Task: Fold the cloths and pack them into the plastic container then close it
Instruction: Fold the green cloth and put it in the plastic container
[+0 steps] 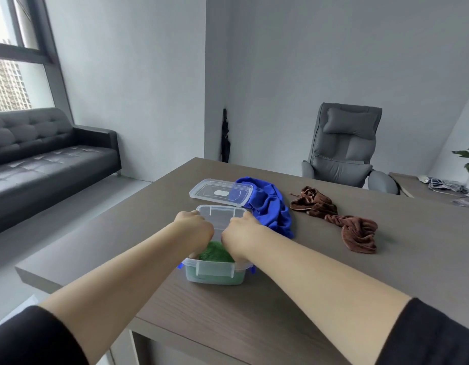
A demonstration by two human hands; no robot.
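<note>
A clear plastic container (215, 273) stands on the table in front of me with a green cloth (215, 252) inside it. My left hand (195, 227) and my right hand (241, 233) both reach down into the container and press on the green cloth; their fingers are hidden inside. The clear lid (220, 192) lies flat just behind the container. A crumpled blue cloth (271, 206) lies to the right of the container, partly under the lid. Farther right, a brown cloth (341, 219) lies unfolded in a loose strip.
The grey-brown table (280, 299) ends at an edge on the left and near side. A grey office chair (344, 148) stands behind it, a black sofa (49, 156) to the left. Cables and a plant (467, 162) sit at the far right.
</note>
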